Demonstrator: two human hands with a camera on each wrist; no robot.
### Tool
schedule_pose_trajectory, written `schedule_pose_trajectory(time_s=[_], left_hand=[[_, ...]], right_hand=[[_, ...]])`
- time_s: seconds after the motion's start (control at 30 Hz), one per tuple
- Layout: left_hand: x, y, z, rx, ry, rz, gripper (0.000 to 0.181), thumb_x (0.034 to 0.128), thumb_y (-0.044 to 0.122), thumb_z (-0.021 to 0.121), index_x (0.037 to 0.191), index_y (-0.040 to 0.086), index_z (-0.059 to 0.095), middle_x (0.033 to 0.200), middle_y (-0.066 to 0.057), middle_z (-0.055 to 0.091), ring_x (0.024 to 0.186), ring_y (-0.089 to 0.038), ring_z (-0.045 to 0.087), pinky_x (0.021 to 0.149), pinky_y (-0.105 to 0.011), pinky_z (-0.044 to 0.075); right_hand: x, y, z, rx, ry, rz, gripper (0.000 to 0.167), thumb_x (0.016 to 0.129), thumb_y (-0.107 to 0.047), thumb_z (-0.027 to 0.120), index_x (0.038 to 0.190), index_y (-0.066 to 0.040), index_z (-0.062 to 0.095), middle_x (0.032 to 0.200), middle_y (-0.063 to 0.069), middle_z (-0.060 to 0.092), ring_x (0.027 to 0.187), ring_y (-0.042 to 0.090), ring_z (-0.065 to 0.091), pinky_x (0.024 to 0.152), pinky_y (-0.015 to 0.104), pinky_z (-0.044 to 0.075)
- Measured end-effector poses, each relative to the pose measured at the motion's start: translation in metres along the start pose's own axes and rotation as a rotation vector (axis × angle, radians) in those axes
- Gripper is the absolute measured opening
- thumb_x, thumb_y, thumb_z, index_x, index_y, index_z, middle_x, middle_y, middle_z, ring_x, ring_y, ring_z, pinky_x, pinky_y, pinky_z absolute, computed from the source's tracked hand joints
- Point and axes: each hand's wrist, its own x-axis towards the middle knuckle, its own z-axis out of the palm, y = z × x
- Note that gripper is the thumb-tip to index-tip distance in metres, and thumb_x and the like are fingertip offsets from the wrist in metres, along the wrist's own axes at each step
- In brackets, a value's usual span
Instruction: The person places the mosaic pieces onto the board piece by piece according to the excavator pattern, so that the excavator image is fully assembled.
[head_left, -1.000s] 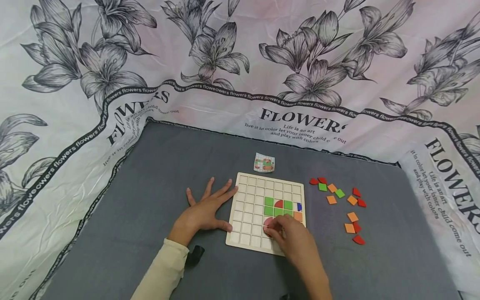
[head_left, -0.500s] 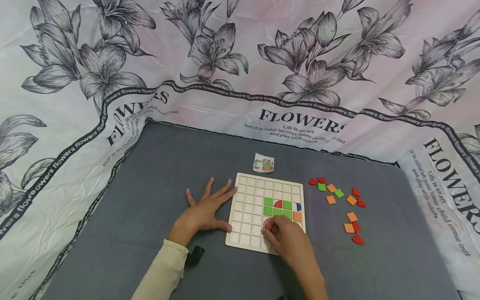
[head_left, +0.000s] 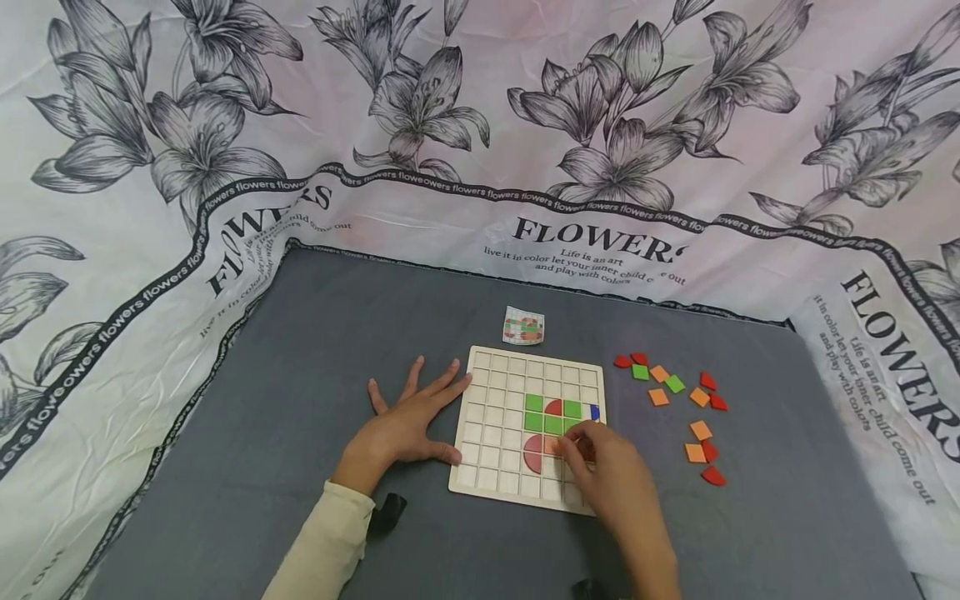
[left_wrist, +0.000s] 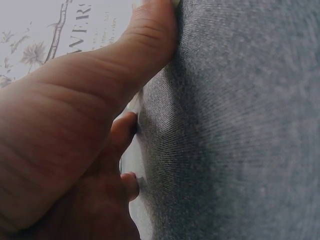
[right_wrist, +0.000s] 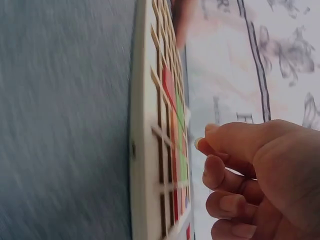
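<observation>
A pale wooden grid board [head_left: 491, 479] lies on the grey table with coloured tiles set in its cells. My left hand [head_left: 405, 429] spreads its fingers beside the board, the thumb and fingertips touching its left edge. My right hand [head_left: 611, 467] hovers over the board's lower right part, fingers curled and thumb tip near the index tip. In the right wrist view no tile shows between those fingers. Two red quarter-round tiles [head_left: 532, 454] sit together in the board, left of an orange tile [head_left: 551, 445]. Green tiles [head_left: 534, 422] fill cells above them. The right hand covers some cells.
A small pattern card [head_left: 523, 326] lies behind the board. Loose red, orange and green tiles [head_left: 700, 397] are scattered to its right. A black object [head_left: 387, 512] lies by the left wrist. A flower-printed cloth [head_left: 600, 242] hangs around the table.
My right hand has moved right, off the lower red tile, which now shows in its cell beneath the other red one. The left hand stays in place at the board's edge.
</observation>
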Motion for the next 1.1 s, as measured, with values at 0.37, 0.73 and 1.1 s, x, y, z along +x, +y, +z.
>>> schedule_pose_trajectory(time_s=[0.37, 0.73, 1.1], left_hand=[[0.001, -0.001, 0.002, -0.001, 0.005, -0.002, 0.117, 0.0732, 0.053, 0.093, 0.169, 0.038, 0.027, 0.178, 0.010, 0.011, 0.163, -0.036, -0.015, 0.105, -0.087, -0.021], [0.000, -0.001, 0.002, -0.011, 0.010, -0.003, 0.117, 0.0738, 0.051, 0.093, 0.169, 0.037, 0.027, 0.178, 0.009, 0.012, 0.163, -0.037, -0.015, 0.104, -0.087, -0.022], [0.000, 0.001, 0.001, -0.011, 0.007, 0.001, 0.117, 0.0743, 0.050, 0.093, 0.169, 0.037, 0.027, 0.178, 0.009, 0.012, 0.163, -0.038, -0.015, 0.104, -0.088, -0.021]], right_hand=[[-0.002, 0.047, -0.038, -0.095, 0.170, 0.186, 0.020, 0.100, -0.026, 0.076, 0.107, -0.007, 0.075, 0.095, 0.009, 0.067, 0.071, 0.022, 0.055, 0.056, 0.034, 0.043], [-0.011, 0.098, -0.062, -0.146, 0.137, 0.352, 0.038, 0.103, -0.025, 0.071, 0.125, 0.006, 0.067, 0.114, 0.028, 0.062, 0.108, 0.046, 0.057, 0.084, 0.062, 0.050], [-0.013, 0.113, -0.070, -0.166, 0.068, 0.437, 0.043, 0.102, -0.032, 0.073, 0.125, 0.003, 0.066, 0.117, 0.027, 0.060, 0.110, 0.047, 0.057, 0.081, 0.062, 0.051]])
